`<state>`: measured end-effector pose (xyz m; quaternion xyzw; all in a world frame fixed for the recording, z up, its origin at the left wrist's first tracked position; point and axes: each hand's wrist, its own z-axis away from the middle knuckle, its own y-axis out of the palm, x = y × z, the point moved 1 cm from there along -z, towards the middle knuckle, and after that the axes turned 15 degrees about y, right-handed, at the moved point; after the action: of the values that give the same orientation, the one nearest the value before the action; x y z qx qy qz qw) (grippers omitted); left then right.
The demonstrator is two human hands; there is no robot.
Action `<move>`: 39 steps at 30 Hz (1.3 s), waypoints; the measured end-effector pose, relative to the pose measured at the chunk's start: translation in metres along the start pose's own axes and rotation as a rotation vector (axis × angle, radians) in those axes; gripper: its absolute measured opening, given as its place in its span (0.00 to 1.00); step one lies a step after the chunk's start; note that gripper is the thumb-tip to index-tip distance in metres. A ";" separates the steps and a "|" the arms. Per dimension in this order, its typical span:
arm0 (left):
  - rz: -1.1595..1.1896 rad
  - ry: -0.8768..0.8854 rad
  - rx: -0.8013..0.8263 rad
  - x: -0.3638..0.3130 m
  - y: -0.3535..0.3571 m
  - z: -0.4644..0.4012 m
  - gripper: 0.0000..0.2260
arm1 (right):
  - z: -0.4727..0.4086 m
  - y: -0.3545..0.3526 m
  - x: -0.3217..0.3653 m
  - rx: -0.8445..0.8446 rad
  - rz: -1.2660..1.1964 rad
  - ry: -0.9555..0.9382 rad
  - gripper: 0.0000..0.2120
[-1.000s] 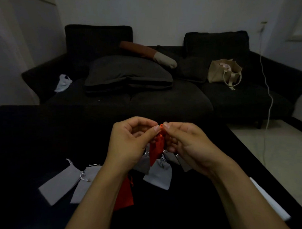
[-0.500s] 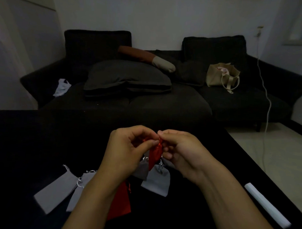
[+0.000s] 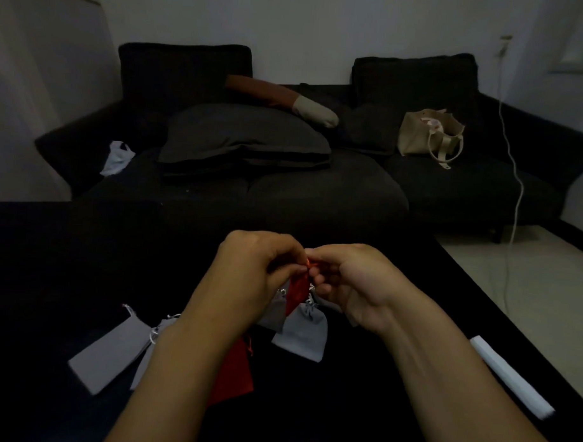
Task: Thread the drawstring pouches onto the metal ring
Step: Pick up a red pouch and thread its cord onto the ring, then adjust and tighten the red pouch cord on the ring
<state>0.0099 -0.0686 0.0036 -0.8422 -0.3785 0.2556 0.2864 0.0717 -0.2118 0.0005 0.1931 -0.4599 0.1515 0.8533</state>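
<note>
Head view: red pouch at the fingertips, several still loose

Head camera looked down on a dim room, where a person worked over a black table (image 3: 409,406). The left hand (image 3: 248,279) and the right hand (image 3: 354,286) met above it, fingertips curled together and pinching the neck of a small red fabric drawstring pouch (image 3: 297,292) that hung between them. Just below dangled a pale grey fabric pouch (image 3: 301,333) and a darker grey one (image 3: 275,313), seemingly gathered at one spot under the fingers. I judged these already threaded, but the metal ring itself was hidden by the hands, so I could not tell.

Work remained. Two flat grey pouches (image 3: 110,353) lay side by side on the table to the left, and another red pouch (image 3: 233,374) lay partly under the left forearm, none of them held. By my reckoning the job stood about halfway.

A white rolled sheet (image 3: 509,377) lay near the right table edge. Behind stood a dark sofa (image 3: 317,188) with a beige tote bag (image 3: 422,132) on it. No brand, label or writing could be read anywhere.
</note>
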 end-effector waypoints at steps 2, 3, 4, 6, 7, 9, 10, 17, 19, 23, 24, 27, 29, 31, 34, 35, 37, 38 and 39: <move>-0.012 0.013 -0.007 0.000 0.001 0.001 0.04 | 0.001 0.001 0.000 -0.009 -0.014 -0.008 0.10; -0.018 0.015 -0.011 -0.001 0.002 0.001 0.04 | 0.001 0.001 0.000 -0.012 -0.022 -0.016 0.10; -0.018 0.015 -0.016 -0.002 0.002 0.001 0.03 | 0.001 0.001 0.001 -0.013 -0.025 -0.027 0.11; 0.002 -0.008 -0.028 -0.002 0.004 0.001 0.03 | 0.001 0.002 0.001 -0.013 -0.021 -0.041 0.10; 0.026 -0.036 -0.039 -0.002 0.004 0.002 0.04 | 0.002 0.002 0.002 -0.012 -0.018 -0.042 0.09; 0.094 -0.110 -0.063 -0.002 0.006 0.003 0.06 | 0.002 0.001 0.003 -0.013 -0.017 -0.032 0.08; 0.123 -0.139 -0.068 -0.003 0.007 0.003 0.07 | 0.003 0.001 0.003 -0.013 -0.017 -0.025 0.07; 0.183 -0.243 -0.023 -0.005 0.017 0.004 0.10 | 0.003 0.000 0.003 -0.056 -0.042 -0.042 0.08; 0.199 -0.264 -0.091 -0.003 0.017 0.005 0.09 | 0.003 -0.002 0.004 -0.107 -0.051 -0.086 0.08; 0.351 -0.346 -0.212 -0.001 0.022 0.008 0.06 | 0.000 0.001 0.001 -0.198 -0.040 -0.238 0.11; 0.393 -0.369 -0.239 -0.001 0.023 0.007 0.06 | -0.001 0.001 0.000 -0.211 -0.052 -0.268 0.12; 0.484 -0.397 -0.307 -0.002 0.026 0.003 0.07 | -0.001 0.001 0.001 -0.217 -0.097 -0.315 0.13; 0.520 -0.411 -0.321 0.000 0.029 0.002 0.08 | -0.003 -0.001 -0.001 -0.237 -0.072 -0.337 0.13; 0.523 -0.428 -0.323 0.002 0.032 0.003 0.08 | -0.005 -0.004 -0.002 -0.251 0.012 -0.360 0.11; 0.586 -0.455 -0.319 0.007 0.030 0.006 0.07 | -0.006 -0.008 -0.005 -0.120 0.165 -0.316 0.12; 0.649 -0.469 -0.316 0.008 0.030 0.007 0.06 | -0.005 -0.009 -0.007 -0.043 0.186 -0.275 0.14; 0.724 -0.511 -0.302 0.012 0.028 0.010 0.05 | -0.006 -0.012 -0.010 0.087 0.214 -0.205 0.14; 0.731 -0.535 -0.279 0.013 0.027 0.012 0.05 | -0.010 -0.012 -0.012 0.115 0.256 -0.189 0.13; 0.718 -0.565 -0.246 0.018 0.028 0.015 0.05 | -0.015 -0.011 -0.015 0.098 0.328 -0.183 0.12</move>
<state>0.0247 -0.0654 -0.0292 -0.8451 -0.1540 0.5108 -0.0359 0.0795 -0.2158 -0.0222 0.1700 -0.5531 0.2925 0.7613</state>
